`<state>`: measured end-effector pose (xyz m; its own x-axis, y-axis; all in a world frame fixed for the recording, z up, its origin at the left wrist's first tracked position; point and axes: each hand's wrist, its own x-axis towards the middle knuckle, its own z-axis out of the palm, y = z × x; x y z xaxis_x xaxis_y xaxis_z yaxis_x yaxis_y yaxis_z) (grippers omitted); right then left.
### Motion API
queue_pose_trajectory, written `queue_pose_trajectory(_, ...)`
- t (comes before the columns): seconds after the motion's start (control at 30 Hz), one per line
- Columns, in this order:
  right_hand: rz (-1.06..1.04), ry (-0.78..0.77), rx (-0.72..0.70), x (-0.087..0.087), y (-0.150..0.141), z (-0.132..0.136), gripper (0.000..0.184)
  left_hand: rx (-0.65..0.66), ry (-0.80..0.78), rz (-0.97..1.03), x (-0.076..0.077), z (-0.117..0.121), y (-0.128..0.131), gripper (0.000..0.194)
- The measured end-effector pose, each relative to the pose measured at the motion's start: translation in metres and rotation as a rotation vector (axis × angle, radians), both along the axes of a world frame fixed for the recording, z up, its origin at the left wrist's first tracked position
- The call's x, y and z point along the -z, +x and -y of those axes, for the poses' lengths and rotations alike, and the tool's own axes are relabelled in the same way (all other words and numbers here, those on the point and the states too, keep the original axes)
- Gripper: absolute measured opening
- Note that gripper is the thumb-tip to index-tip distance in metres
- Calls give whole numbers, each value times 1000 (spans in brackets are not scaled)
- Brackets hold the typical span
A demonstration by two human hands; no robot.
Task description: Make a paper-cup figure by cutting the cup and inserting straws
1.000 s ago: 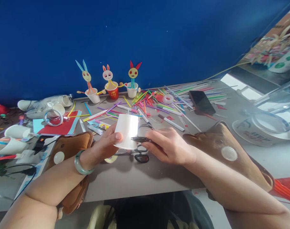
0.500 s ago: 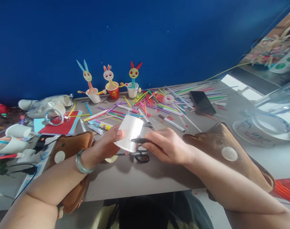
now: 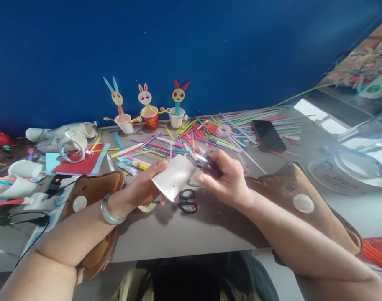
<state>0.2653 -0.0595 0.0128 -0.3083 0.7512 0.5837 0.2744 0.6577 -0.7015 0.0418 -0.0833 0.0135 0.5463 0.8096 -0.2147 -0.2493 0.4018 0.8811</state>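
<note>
My left hand (image 3: 148,182) grips a white paper cup (image 3: 172,172), tilted on its side, from its left. A small dark hole (image 3: 173,186) shows in the cup's wall. My right hand (image 3: 230,177) is closed around a blurred dark tool (image 3: 212,166) with a shiny end, just right of the cup and apart from it; its exact kind is unclear. Below the cup lie scissors (image 3: 188,207) with black handles, their blades hidden behind the cup and my left hand. A pale yellow round piece (image 3: 147,207) is beside them.
Three rabbit figures in cups (image 3: 151,119) stand along the blue wall. Coloured sticks and markers (image 3: 231,145) spread before them, near a phone (image 3: 268,136). Brown pouches (image 3: 283,188) flank my arms. Red paper (image 3: 80,161), tape and paper cups (image 3: 13,190) lie left.
My right hand has drawn the dark tool off the cup's wall, up and to the right, leaving a hole visible. The cup has turned slightly in my left hand.
</note>
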Motion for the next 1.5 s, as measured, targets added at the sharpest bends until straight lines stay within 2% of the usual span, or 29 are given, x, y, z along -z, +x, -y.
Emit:
queue_pose_trajectory(0.07,-19,-139,-25,1,-1,-3,59,41,-33,-34,0,0,1,63)
queue_pose_trajectory(0.17,-8,-342,-303,1,-3,-5,76,124,-108,-55,0,-1,3,73)
queue_pose_trajectory(0.2,5,-381,-381,2,-4,-4,75,144,-136,-57,1,-2,4,76)
queue_pose_trajectory(0.27,31,-403,-416,4,-6,-3,68,149,-185,-61,2,-4,5,80)
queue_pose_trajectory(0.33,39,-391,-335,7,-8,-2,62,92,-196,-64,3,-6,6,80)
queue_pose_trajectory(0.4,-10,-355,-212,12,-10,-3,62,-69,-122,-64,5,-6,6,75)
queue_pose_trajectory(0.5,-69,-276,5,17,-12,-7,61,-475,179,-119,8,-3,4,55)
queue_pose_trajectory(0.57,-54,-234,116,19,-13,-8,60,-631,389,-191,9,2,1,43)
queue_pose_trajectory(0.63,-29,-215,150,20,-14,-9,60,-582,508,-281,8,6,-1,37)
queue_pose_trajectory(0.7,-2,-204,139,22,-14,-9,62,-481,569,-365,7,10,-1,30)
queue_pose_trajectory(0.77,33,-191,134,25,-15,-9,65,-448,619,-426,6,12,0,22)
queue_pose_trajectory(0.83,78,-176,146,28,-14,-10,67,-480,664,-453,5,12,0,23)
queue_pose_trajectory(0.97,130,-101,195,29,-10,-11,57,-555,692,-490,4,8,-2,22)
queue_pose_trajectory(1.1,128,93,242,19,-7,-2,44,-575,659,-519,4,3,-5,21)
queue_pose_trajectory(1.23,323,210,200,6,-6,11,27,-601,701,-582,4,3,-6,22)
queue_pose_trajectory(1.37,490,296,211,3,-8,17,32,-613,781,-651,7,7,-5,21)
queue_pose_trajectory(1.5,558,320,221,3,-8,17,34,-610,879,-666,10,11,-2,19)
